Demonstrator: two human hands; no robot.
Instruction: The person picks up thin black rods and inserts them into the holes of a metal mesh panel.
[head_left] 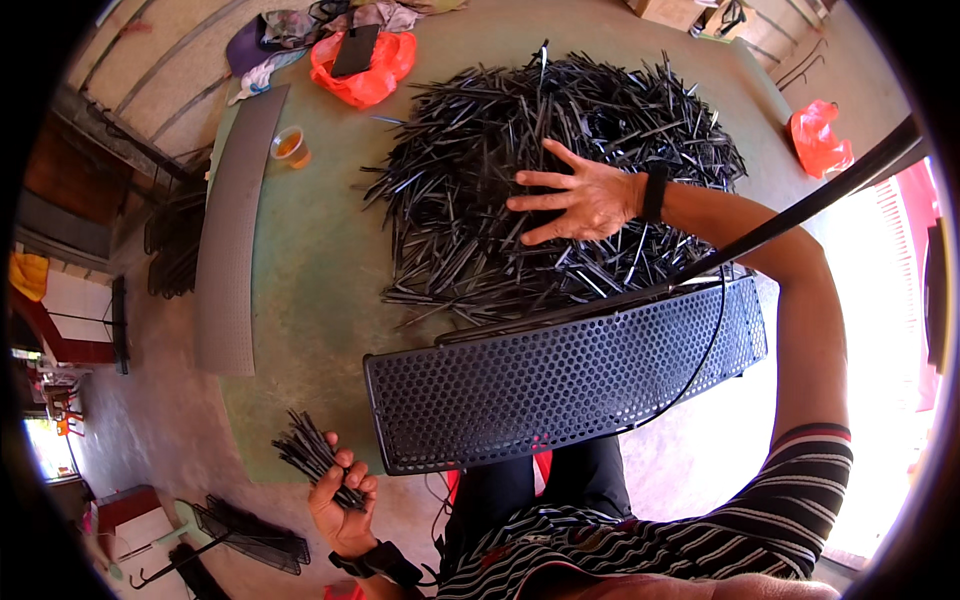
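My left hand (342, 505), at the table's near left corner, is closed around a bundle of thin black strips (308, 452). Their ends fan out above the fingers. A big loose heap of similar black strips (460, 215) covers the far middle of the green table (310, 270). Over this heap my right hand (590, 203) is spread palm down, fingers apart, holding nothing; whether it touches the strips I cannot tell. Between the heap and my lap lies a long black panel with round holes (560, 385), slanting up toward the right.
A black pole (800, 205) crosses above the right forearm. Along the table's left edge lies a grey perforated strip (235, 230), beside a cup of amber liquid (291, 148). At the back, a dark phone (356, 50) rests on a red plastic bag (393, 62); another red bag (820, 140) is at right.
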